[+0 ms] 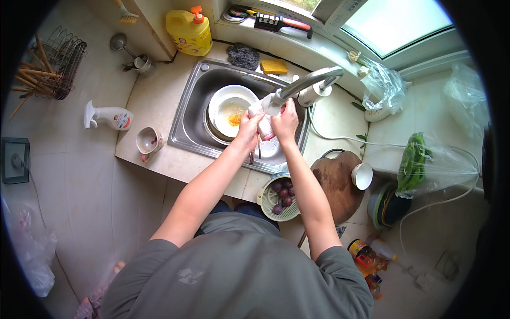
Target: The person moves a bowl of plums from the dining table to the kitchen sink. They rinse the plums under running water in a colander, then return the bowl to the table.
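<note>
Over the metal sink [191, 107], my left hand [251, 127] grips one side of a white and pink cloth [265, 127], just beneath the faucet [305, 81]. My right hand [285, 121] is at the cloth's other side, close under the spout; its fingertips are partly hidden there. White bowls [233, 93] sit stacked in the sink to the left of the hands, the upper one holding cloudy liquid with an orange-yellow residue. Chopsticks [259, 147] show below my left hand.
A mug [149, 140] stands left of the sink. Behind it are a yellow pump bottle [189, 34], a scouring pad [243, 56] and a yellow sponge [274, 66]. A colander [265, 199] of plums, a wooden cutting board [338, 183] and a small white bowl [362, 176] lie nearer at right.
</note>
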The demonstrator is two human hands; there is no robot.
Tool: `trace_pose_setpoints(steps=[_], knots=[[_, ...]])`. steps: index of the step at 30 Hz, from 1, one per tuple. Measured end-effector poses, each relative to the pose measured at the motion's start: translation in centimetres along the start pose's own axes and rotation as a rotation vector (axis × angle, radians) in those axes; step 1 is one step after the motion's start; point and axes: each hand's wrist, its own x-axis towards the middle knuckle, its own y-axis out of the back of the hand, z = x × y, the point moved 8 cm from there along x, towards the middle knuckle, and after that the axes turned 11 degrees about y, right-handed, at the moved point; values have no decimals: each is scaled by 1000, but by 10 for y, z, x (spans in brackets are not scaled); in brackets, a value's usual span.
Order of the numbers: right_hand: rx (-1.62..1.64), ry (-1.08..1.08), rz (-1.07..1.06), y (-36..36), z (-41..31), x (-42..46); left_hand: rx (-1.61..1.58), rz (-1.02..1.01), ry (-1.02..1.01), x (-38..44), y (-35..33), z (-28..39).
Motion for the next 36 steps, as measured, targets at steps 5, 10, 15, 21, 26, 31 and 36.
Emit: trace_pose_setpoints(steps=[5, 10, 15, 21, 26, 31, 36], knots=[[-528, 233, -382, -22, 25, 54, -55, -12, 156, -18, -1, 15], [-909, 284, -702, -49, 61, 82, -118, 4, 192, -22, 6, 7], [-1050, 269, -644, -76, 92, 87, -149, 56, 171, -20, 13, -2], [-959, 331, -620, -85, 88, 99, -153, 153, 209, -18, 16, -12], [-909, 218, -678, -95, 112, 113, -191, 154, 208, -2, 9, -17], [-1033, 402, -677, -101, 103, 106, -258, 79, 205, 25, -1, -13], [-1092, 399, -822, -59, 51, 108, -104, 214, 82, 33, 1, -1]])
